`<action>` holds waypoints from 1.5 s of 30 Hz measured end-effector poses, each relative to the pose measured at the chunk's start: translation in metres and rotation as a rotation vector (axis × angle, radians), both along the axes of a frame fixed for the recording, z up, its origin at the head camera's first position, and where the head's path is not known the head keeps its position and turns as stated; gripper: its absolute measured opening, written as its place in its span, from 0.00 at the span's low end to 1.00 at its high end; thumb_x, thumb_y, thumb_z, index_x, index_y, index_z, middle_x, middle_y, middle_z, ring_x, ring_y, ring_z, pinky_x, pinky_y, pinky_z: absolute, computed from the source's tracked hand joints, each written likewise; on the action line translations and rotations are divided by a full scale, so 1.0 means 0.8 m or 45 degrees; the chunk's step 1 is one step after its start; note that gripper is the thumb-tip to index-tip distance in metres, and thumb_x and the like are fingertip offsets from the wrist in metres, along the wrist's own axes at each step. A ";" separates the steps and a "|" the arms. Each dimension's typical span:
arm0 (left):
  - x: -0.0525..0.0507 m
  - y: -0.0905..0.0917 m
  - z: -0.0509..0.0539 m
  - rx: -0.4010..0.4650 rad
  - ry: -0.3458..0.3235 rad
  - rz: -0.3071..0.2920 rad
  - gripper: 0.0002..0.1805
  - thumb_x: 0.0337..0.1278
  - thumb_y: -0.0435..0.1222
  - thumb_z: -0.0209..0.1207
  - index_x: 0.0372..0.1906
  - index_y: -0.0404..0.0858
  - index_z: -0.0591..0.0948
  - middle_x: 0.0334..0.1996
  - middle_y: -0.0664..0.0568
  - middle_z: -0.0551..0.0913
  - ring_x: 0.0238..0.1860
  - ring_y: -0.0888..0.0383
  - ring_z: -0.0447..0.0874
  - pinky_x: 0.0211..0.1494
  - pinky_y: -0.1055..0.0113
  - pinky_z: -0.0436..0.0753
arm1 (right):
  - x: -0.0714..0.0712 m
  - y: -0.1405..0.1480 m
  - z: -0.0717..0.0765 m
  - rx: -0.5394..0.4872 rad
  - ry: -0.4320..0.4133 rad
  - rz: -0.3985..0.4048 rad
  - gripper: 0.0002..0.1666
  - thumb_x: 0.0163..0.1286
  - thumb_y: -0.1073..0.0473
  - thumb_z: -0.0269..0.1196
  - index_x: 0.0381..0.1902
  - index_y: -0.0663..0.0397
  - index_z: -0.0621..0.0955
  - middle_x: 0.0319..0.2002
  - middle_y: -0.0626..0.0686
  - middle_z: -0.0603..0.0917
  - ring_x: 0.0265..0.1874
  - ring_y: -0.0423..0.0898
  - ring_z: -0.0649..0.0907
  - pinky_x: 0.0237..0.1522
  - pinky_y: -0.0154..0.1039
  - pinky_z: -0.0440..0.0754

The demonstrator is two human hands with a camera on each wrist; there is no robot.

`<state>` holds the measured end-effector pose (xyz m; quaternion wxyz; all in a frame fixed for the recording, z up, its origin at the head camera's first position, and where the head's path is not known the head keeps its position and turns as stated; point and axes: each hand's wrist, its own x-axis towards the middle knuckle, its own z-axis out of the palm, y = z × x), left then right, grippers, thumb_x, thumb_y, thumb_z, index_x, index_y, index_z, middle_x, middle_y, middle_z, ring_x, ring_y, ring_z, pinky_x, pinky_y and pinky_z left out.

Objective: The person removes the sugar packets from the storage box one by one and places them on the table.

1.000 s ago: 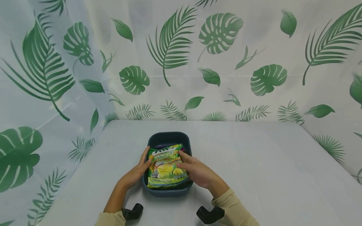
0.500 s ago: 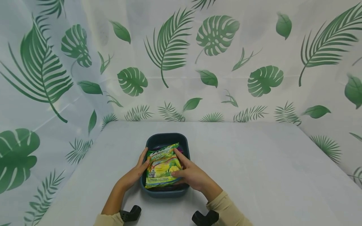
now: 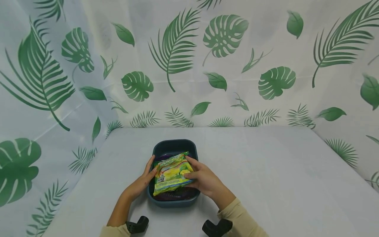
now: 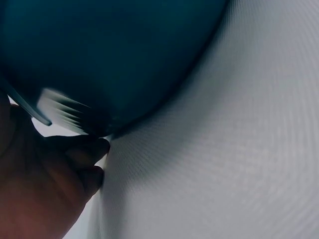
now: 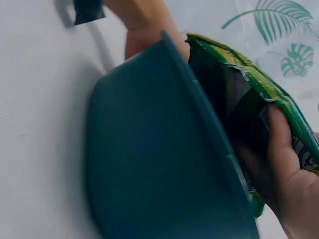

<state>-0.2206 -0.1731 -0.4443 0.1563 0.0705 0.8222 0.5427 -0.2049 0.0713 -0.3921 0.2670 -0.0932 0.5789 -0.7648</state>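
Note:
A dark teal plastic bin (image 3: pixel 174 204) stands in the middle of the table. My right hand (image 3: pixel 210 182) pinches the right side of a green and yellow "Spring Tea" packet (image 3: pixel 171 174), thumb on its face and fingers behind. In the right wrist view, the packet (image 5: pixel 249 74) is tilted up over the bin's rim. My left hand (image 3: pixel 137 186) holds the bin's left side, with its thumb over the rim beside the packet. Its fingers lie against the outer wall in the left wrist view. Beneath the tea packet, a dark purple packet (image 3: pixel 174 196) lies in the bin, mostly hidden.
White cloth covers the table (image 3: pixel 254 171) around the bin. Behind and to the left hangs a leaf-printed curtain (image 3: pixel 189 95). A black wrist mount (image 3: pixel 217 227) sits on the right sleeve, with a similar mount (image 3: pixel 137 224) on the left.
The tea packet has tilted and its lower edge has lifted, so more of the purple packet beneath shows. My right hand has shifted its grip on it; the left hand stays on the bin.

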 end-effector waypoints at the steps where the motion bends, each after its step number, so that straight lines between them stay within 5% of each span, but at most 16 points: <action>1: 0.000 0.000 -0.001 -0.003 -0.003 0.001 0.34 0.67 0.56 0.34 0.70 0.61 0.32 0.72 0.50 0.28 0.71 0.43 0.25 0.66 0.35 0.38 | 0.000 0.002 0.002 -0.013 -0.013 -0.011 0.40 0.65 0.71 0.49 0.72 0.54 0.47 0.70 0.63 0.50 0.54 0.51 0.75 0.54 0.51 0.74; 9: 0.002 -0.002 -0.001 -0.010 -0.017 0.000 0.32 0.67 0.57 0.31 0.69 0.63 0.33 0.72 0.50 0.28 0.71 0.43 0.25 0.66 0.35 0.37 | -0.001 0.013 0.018 -0.140 -0.093 -0.014 0.36 0.67 0.72 0.46 0.71 0.59 0.48 0.69 0.66 0.52 0.55 0.51 0.72 0.59 0.52 0.68; 13: 0.002 -0.003 -0.001 -0.008 -0.026 -0.002 0.31 0.67 0.57 0.30 0.69 0.64 0.33 0.72 0.49 0.29 0.71 0.42 0.25 0.65 0.35 0.37 | -0.001 0.023 0.030 -0.236 -0.111 -0.003 0.36 0.67 0.73 0.43 0.71 0.59 0.47 0.69 0.64 0.50 0.57 0.51 0.70 0.57 0.45 0.72; 17: 0.001 -0.004 -0.003 0.013 -0.032 -0.015 0.32 0.67 0.56 0.32 0.69 0.63 0.33 0.72 0.50 0.28 0.71 0.43 0.24 0.66 0.35 0.37 | 0.000 0.036 0.043 -0.295 -0.089 -0.024 0.35 0.68 0.73 0.42 0.71 0.59 0.47 0.69 0.64 0.49 0.55 0.48 0.72 0.49 0.36 0.78; 25: 0.000 -0.001 -0.002 -0.013 -0.016 -0.018 0.32 0.68 0.54 0.33 0.69 0.63 0.33 0.72 0.51 0.29 0.71 0.42 0.25 0.66 0.36 0.37 | 0.001 0.071 0.067 -0.383 0.008 -0.116 0.35 0.68 0.73 0.40 0.71 0.59 0.44 0.70 0.62 0.46 0.53 0.42 0.74 0.50 0.32 0.77; 30: 0.001 -0.001 -0.001 -0.042 -0.005 -0.005 0.32 0.67 0.55 0.33 0.69 0.62 0.33 0.72 0.50 0.29 0.71 0.41 0.26 0.65 0.36 0.38 | 0.002 0.093 0.080 -0.444 0.046 -0.185 0.35 0.70 0.72 0.42 0.71 0.58 0.45 0.65 0.57 0.56 0.51 0.39 0.77 0.50 0.32 0.77; 38: 0.000 -0.003 -0.004 -0.059 -0.015 0.007 0.32 0.67 0.55 0.33 0.69 0.64 0.33 0.73 0.50 0.29 0.72 0.41 0.26 0.66 0.36 0.38 | 0.000 0.124 0.084 -0.529 0.071 -0.256 0.38 0.70 0.69 0.45 0.72 0.54 0.42 0.58 0.50 0.61 0.49 0.39 0.78 0.49 0.31 0.77; 45: -0.001 -0.003 -0.006 -0.058 -0.018 0.008 0.33 0.66 0.56 0.34 0.69 0.63 0.33 0.73 0.51 0.29 0.72 0.42 0.26 0.65 0.36 0.38 | -0.017 0.139 0.069 -0.553 -0.018 -0.336 0.38 0.70 0.71 0.44 0.72 0.52 0.42 0.58 0.50 0.60 0.47 0.39 0.79 0.46 0.32 0.79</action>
